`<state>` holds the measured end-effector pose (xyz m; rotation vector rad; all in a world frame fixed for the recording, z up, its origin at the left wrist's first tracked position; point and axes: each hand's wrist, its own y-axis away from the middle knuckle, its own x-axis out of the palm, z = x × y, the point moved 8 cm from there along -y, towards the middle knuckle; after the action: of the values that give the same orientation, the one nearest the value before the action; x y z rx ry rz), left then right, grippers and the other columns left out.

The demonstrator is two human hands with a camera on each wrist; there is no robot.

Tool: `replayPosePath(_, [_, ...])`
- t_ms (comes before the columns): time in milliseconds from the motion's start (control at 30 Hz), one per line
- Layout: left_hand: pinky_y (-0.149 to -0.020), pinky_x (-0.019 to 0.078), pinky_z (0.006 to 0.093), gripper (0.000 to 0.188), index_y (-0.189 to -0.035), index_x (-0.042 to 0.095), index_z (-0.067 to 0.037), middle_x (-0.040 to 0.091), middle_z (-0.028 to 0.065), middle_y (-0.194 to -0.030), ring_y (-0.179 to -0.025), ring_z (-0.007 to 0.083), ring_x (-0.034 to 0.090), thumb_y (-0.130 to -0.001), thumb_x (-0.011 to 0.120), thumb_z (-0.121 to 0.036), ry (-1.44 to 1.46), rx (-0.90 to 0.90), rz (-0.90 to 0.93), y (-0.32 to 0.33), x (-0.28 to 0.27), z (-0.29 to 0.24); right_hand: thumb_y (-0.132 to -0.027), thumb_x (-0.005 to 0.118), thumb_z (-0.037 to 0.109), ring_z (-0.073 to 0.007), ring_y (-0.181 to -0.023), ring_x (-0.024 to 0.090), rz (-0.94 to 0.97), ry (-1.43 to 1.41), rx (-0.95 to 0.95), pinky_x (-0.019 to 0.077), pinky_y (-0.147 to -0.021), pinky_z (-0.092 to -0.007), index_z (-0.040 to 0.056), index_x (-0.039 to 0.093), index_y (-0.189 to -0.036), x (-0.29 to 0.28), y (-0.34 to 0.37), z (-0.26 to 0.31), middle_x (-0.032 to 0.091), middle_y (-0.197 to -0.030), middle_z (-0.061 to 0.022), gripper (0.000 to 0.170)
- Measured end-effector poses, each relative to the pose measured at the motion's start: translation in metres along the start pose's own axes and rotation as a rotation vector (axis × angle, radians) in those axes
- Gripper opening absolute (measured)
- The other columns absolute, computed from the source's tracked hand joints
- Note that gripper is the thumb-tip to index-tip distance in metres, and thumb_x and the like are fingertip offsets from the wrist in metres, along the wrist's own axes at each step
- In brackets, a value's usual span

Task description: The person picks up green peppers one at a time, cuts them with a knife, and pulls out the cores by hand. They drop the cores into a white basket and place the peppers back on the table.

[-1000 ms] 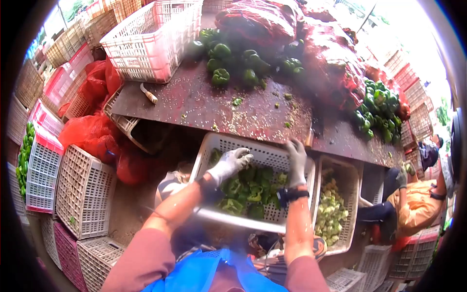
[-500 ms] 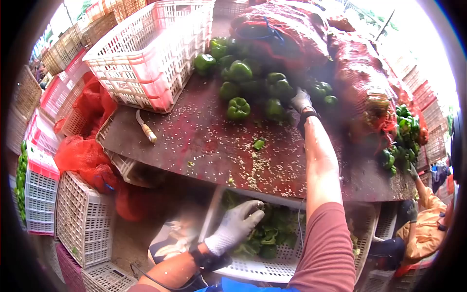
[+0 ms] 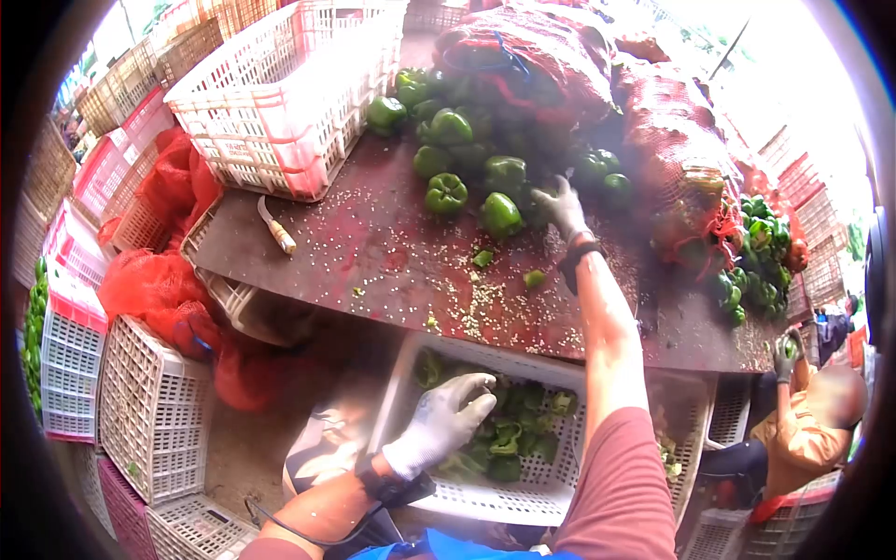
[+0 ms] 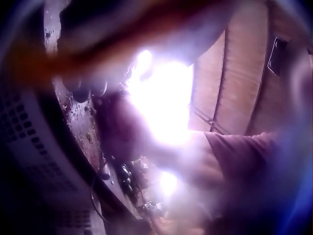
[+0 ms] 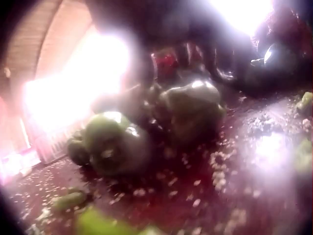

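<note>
My right hand, in a pale work glove, reaches over the brown table. Its fingers extend right beside the pile of green bell peppers. One bell pepper sits just left of that hand; the right wrist view shows peppers close up among scattered seeds. My gloved left hand hovers over a white crate of green pepper pieces. Its fingers are loosely bent, with nothing visible between them. Glare and blur fill most of the left wrist view.
A curved knife lies on the table's left side, near a large white crate. Red mesh sacks stand behind the peppers. Right of the pepper-piece crate is another crate. A person works at far right.
My right hand went from the crate to the pepper pile, then drew back slightly. One pepper beside it has shifted toward me and turned. The left hand stayed over the crate.
</note>
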<state>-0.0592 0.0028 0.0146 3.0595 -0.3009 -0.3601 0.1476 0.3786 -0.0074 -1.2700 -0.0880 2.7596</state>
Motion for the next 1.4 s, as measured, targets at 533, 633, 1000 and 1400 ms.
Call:
replayPosePath(533, [-0.096,0.0472,0.0358,0.079,-0.147,0.032,-0.006,0.054,0.0103,-0.129,-0.112,0.0209,0.057,-0.094,0.044,-0.064,1.273,-0.176,0.256,-0.018,0.019,-0.013,-0.067,0.081,0.004,-0.0254,-0.134,0.038,0.416,-0.61,-0.397,0.0378,-0.109,-0.0375,0.0088,0.021,-0.151,-0.048,0.327,0.132,0.032,-0.149,-0.0116,0.103])
replayPosePath(633, [-0.103,0.044,0.0366,0.074,-0.138,0.045,-0.01,0.054,0.0055,-0.129,-0.116,0.0182,0.054,-0.084,0.068,-0.055,0.889,-0.001,0.16,-0.007,0.023,-0.01,-0.086,0.067,0.024,-0.027,-0.138,0.034,0.417,-0.948,-0.089,0.038,-0.109,-0.0412,0.0132,0.004,-0.156,-0.061,0.37,0.127,0.018,-0.157,-0.0132,0.095])
replayPosePath(1000, [-0.092,0.0469,0.0378,0.063,-0.126,0.049,-0.004,0.05,0.0157,-0.122,-0.112,0.0245,0.053,-0.086,0.062,-0.05,0.101,0.223,0.114,0.03,0.061,-0.018,-0.1,0.045,0.024,-0.0172,-0.092,0.061,-0.361,-0.983,0.003,0.0481,-0.086,-0.0297,0.0003,0.052,-0.122,-0.07,0.413,0.064,0.064,-0.1,-0.0108,0.033])
replayPosePath(1400, [-0.087,0.045,0.0433,0.041,-0.102,0.055,-0.002,0.059,0.023,-0.101,-0.096,0.0368,0.057,-0.084,0.065,-0.037,0.325,-0.068,-0.359,0.01,0.057,0.049,-0.098,0.039,0.031,-0.0225,-0.072,0.062,-0.334,-0.585,0.103,0.0486,-0.072,-0.0358,-0.0047,0.068,-0.084,-0.018,0.384,0.045,0.069,-0.079,-0.0121,0.049])
